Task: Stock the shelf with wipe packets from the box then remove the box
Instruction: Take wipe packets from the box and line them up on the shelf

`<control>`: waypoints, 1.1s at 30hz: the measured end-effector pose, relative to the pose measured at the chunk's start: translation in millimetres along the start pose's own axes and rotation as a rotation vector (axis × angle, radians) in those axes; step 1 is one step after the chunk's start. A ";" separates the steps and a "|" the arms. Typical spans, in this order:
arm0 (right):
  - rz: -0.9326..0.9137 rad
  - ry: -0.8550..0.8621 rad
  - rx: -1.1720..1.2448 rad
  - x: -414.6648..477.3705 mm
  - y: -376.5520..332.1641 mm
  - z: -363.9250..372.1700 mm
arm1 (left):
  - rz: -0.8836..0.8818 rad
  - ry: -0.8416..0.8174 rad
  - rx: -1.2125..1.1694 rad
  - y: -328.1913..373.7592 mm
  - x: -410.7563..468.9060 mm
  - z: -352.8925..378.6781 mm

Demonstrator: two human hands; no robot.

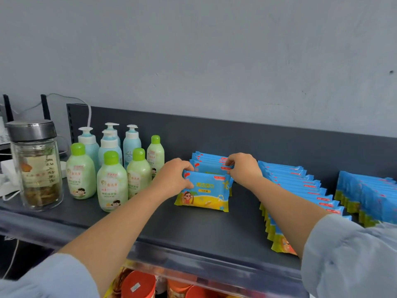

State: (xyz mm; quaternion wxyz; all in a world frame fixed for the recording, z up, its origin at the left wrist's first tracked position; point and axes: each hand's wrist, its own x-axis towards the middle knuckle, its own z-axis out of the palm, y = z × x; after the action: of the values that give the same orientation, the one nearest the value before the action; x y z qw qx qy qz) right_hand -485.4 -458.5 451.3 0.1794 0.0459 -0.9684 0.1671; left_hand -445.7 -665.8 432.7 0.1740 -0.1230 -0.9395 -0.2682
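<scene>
Since it looks like you're squaring up that short row of wipe packets [204,190] mid-frame on the shelf [193,229], your left hand [171,179] curls round the front packet's left edge while your right hand [242,168] pinches the top corners to keep them upright. The box isn't in view.

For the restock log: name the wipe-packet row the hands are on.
The leftmost row, beside the green bottles: left hand and right hand grip it; middle row and right row lie unheld.

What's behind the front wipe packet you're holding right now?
A short row of matching blue wipe packets stands behind the front packet, toward the shelf's back panel. Only their top edges show; the left hand and right hand hide parts of it.
</scene>
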 end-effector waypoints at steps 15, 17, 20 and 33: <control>-0.024 -0.082 -0.039 1.0 -1.4 -10.5 | 0.075 0.147 0.224 0.8 29.8 26.0; -0.034 -0.096 -0.039 -1.2 -2.0 -11.1 | 0.078 0.152 0.244 3.4 32.0 30.2; -0.054 -0.116 -0.049 -4.3 -2.2 -12.5 | 0.063 0.149 0.272 5.8 34.4 34.1; -0.075 -0.132 -0.087 -11.7 -4.2 -8.7 | 0.097 0.042 0.413 4.1 26.3 37.9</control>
State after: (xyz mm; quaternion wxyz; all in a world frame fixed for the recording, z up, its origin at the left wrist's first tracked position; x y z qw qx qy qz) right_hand -470.9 -459.2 456.1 0.1234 0.0850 -0.9821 0.1145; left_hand -478.2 -638.1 414.7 0.2276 -0.1245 -0.9637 -0.0637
